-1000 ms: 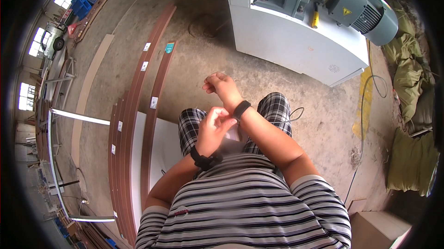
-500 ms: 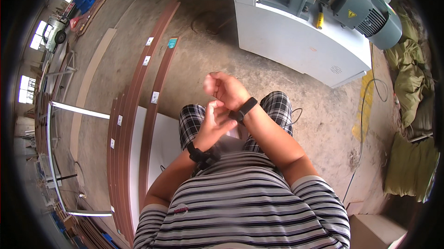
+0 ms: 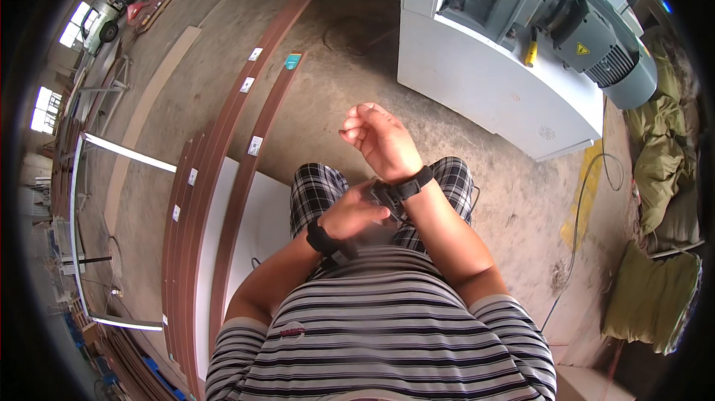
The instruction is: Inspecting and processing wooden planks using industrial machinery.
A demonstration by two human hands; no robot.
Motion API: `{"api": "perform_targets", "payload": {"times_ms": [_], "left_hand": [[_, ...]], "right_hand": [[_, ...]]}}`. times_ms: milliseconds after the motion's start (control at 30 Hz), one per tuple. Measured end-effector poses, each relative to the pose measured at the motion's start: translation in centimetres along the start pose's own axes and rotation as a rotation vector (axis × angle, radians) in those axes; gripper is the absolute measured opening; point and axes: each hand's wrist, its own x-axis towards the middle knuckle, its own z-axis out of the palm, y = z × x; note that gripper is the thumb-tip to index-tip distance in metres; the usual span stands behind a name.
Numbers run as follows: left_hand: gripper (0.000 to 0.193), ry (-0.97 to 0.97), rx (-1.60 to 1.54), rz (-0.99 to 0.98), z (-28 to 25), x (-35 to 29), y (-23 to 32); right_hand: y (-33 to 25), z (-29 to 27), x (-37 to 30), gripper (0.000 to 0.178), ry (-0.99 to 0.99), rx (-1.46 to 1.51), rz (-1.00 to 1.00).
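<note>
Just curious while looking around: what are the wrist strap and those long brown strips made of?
Wrist strap, under the left hand: looks like black fabric or rubber, matte; hard to tell. Strips: probably wood or laminated board, with a smooth reddish-brown face and small white labels.

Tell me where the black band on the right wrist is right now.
The black wrist band sits mid-frame in the head view, on the raised right hand's wrist; the left hand fingers touch it.

Long boards [image 3: 223,170] lie left; machine [image 3: 514,43] stands ahead right.
</note>
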Motion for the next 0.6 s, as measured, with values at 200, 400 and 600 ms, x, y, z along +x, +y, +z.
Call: {"api": "perform_targets", "payload": {"times_ms": [200, 400, 600], "left_hand": [[0.049, 0.018, 0.026, 0.037, 0.9, -0.4, 0.7], [0.041, 0.07, 0.168, 0.071, 1.3, -0.3, 0.7], [0.04, 0.068, 0.279, 0.016, 1.5, 0.0, 0.4]], "right_hand": [[0.7, 0.0, 0.2, 0.017, -0.015, -0.805, -0.269], [1.0, -1.1, 0.2, 0.008, 0.013, -1.516, -0.6], [-0.1, -1.9, 0.5, 0.015, 0.06, -0.735, -0.151]]}}
